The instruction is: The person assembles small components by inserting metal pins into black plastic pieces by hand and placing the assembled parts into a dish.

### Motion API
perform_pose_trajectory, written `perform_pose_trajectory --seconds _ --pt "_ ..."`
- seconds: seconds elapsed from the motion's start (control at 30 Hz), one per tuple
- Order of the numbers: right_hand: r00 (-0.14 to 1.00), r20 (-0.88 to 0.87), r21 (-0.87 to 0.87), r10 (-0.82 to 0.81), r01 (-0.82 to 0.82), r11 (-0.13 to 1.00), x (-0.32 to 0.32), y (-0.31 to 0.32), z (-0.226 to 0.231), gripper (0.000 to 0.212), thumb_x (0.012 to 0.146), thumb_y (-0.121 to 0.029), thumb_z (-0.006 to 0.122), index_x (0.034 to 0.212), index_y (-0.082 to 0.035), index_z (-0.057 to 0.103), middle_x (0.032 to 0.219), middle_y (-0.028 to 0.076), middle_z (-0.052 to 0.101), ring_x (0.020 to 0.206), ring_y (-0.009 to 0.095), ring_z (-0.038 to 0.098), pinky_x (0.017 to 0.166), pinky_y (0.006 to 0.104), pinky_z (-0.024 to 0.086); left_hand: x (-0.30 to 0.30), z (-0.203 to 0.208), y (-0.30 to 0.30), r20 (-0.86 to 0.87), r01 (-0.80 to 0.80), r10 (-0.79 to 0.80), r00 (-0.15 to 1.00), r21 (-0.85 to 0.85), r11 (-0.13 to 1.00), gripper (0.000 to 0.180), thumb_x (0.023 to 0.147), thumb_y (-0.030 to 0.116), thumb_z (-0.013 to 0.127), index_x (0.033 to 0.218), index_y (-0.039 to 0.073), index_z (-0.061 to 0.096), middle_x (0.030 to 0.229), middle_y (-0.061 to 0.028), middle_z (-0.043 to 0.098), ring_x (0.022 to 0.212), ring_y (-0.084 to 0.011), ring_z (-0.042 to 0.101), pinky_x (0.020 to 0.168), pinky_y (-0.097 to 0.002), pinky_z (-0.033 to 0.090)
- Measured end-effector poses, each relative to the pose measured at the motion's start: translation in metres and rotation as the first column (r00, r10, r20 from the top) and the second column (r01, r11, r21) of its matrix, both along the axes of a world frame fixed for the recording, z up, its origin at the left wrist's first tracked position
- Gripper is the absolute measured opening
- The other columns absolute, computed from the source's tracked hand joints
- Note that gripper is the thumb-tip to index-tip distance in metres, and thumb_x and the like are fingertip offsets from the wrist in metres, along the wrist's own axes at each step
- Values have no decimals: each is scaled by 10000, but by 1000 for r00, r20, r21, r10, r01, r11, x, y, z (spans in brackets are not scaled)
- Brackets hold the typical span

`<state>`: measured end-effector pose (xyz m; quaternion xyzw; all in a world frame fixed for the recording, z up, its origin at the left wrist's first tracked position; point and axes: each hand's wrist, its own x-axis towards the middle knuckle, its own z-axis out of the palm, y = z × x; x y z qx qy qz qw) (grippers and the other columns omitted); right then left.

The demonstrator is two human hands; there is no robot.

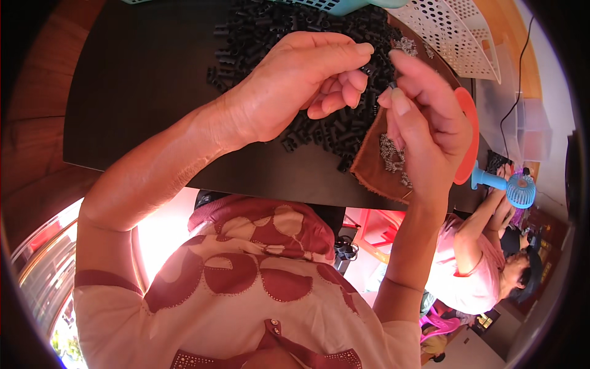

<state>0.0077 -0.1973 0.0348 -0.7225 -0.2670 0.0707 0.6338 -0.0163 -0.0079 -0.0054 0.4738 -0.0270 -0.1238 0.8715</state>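
Above the table my left hand (307, 77) is closed, its fingers curled under the thumb. A tiny glint shows by its fingertips, too small to name. Facing it across a small gap, my right hand (427, 120) pinches thumb against fingers, with a tiny dark bit at the tips that I cannot make out. Beneath both hands spreads a heap of small black tubular plastic parts (332, 132). Below my right hand lies a brown cloth (369, 163) bearing small silvery metal pieces (391, 154), which look like screws or springs. More silvery pieces (405, 46) lie farther back.
The dark table (135, 74) carries a teal basket (326, 5) and a white perforated basket (452, 31) along its far side. At the right are a red-orange round object (468, 135), a small blue fan (519, 189) and clear bins (531, 126). Another person (470, 264) works there.
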Motion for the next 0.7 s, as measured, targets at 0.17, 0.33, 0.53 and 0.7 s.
perform_pose_trajectory --seconds 0.17,0.33,0.53,0.7 --pt "998 3 -68 -57 57 996 -3 1 -2 156 904 37 609 1058 10 613 874 60 663 623 53 566 511 172 417 1 1 -1 9 -6 6 1000 2 1000 319 987 346 546 813 84 597 687 -18 592 530 -74 462 453 -217 288" --pt "996 -29 -43 -81 79 996 -1 -1 0 55 899 7 653 945 -4 623 848 21 642 572 41 542 466 160 382 2 1 -1 14 -6 6 1000 8 1000 325 987 354 542 812 85 596 689 -21 582 535 -78 456 454 -220 284" --pt "994 104 -1 -23 23 1000 9 -5 -6 109 871 1 699 940 -10 615 751 -8 585 597 16 523 479 158 369 4 0 -1 22 8 -8 1000 5 1000 328 983 360 543 812 86 599 690 -24 575 541 -82 455 454 -221 279" --pt "999 -22 20 -43 44 999 3 -1 4 124 878 39 651 995 10 625 839 56 676 611 42 572 495 170 426 3 1 -1 2 6 -6 1000 0 1000 329 979 360 550 801 86 594 688 -24 577 540 -81 457 451 -221 275"
